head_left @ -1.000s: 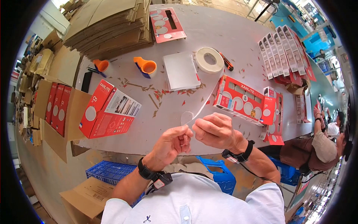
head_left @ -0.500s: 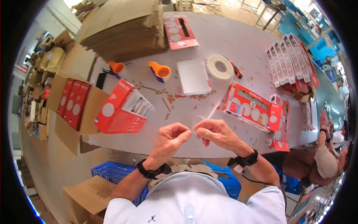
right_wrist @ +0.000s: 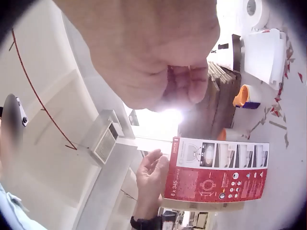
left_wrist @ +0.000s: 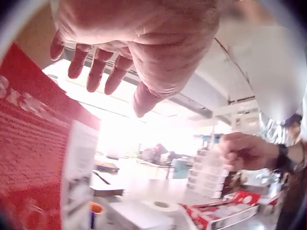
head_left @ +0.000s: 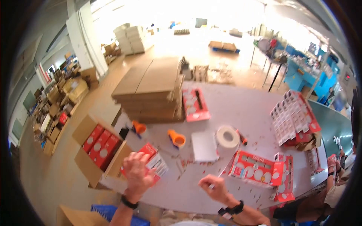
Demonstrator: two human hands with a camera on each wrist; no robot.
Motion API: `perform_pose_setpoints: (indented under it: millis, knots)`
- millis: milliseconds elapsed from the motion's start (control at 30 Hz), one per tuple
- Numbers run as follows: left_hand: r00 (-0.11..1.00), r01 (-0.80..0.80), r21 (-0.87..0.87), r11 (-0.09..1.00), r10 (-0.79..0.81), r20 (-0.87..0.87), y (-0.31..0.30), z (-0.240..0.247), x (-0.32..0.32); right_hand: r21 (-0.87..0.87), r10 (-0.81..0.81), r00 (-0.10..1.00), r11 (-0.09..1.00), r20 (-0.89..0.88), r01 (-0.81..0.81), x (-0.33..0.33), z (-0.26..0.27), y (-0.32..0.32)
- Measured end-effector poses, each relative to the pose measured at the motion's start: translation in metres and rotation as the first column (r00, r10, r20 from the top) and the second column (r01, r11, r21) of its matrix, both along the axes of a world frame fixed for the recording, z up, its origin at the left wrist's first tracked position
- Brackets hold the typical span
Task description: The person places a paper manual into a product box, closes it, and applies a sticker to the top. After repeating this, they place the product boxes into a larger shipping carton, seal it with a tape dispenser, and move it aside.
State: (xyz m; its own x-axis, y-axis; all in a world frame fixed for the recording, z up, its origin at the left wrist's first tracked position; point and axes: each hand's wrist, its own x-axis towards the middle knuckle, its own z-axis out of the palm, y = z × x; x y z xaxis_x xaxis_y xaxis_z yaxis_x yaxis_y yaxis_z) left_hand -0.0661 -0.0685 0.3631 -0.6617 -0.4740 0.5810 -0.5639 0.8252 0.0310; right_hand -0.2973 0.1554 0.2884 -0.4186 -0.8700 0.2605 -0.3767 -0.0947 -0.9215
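My left hand [head_left: 137, 171] reaches over the red and white XANLITE box [head_left: 160, 165], fingers straight and spread. The left wrist view shows the palm of that hand [left_wrist: 139, 43] with nothing in it, beside the box's red side [left_wrist: 33, 153]. In the right wrist view, the box's printed face [right_wrist: 216, 172] stands close by the left fingers. My right hand [head_left: 214, 188] is curled above the table front, pinching the end of a narrow white tape strip [head_left: 225, 167]. That strip runs back toward the white tape roll [head_left: 227, 136] lying flat on the table.
An open carton [head_left: 86, 160] with several red boxes stands at left. Behind are stacked flat cardboard [head_left: 147, 90], orange tape dispensers [head_left: 177, 139], white sheets [head_left: 203, 147] and a cutter [head_left: 242, 138]. Red windowed boxes [head_left: 252, 169] lie at right; another person [head_left: 332, 165] sits beyond.
My hands have parted: the left moved left and forward to the box with its fingers opened, while the right stayed with the tape strip. The head view has tilted up.
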Motion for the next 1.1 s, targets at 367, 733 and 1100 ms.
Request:
perform_pose_setpoints:
  millis: [367, 733, 1100]
  knots:
    - [0.982, 0.054, 0.363, 0.93, -0.116, 0.15, -0.06, -0.019, 0.044, 0.257, -0.077, 0.836, 0.963, 0.543, -0.077, 0.055, -0.041, 0.021]
    - [0.908, 0.382, 0.437, 0.814, -0.418, -0.015, 0.024, -0.019, 0.003, -0.107, -0.035, 0.595, 0.974, 0.803, 0.201, 0.121, -0.001, -0.019]
    - [0.799, 0.572, 0.435, 0.695, -0.593, -0.102, 0.02, -0.025, -0.007, -0.034, -0.166, 0.416, 0.901, 0.894, 0.433, 0.15, -0.012, -0.026]
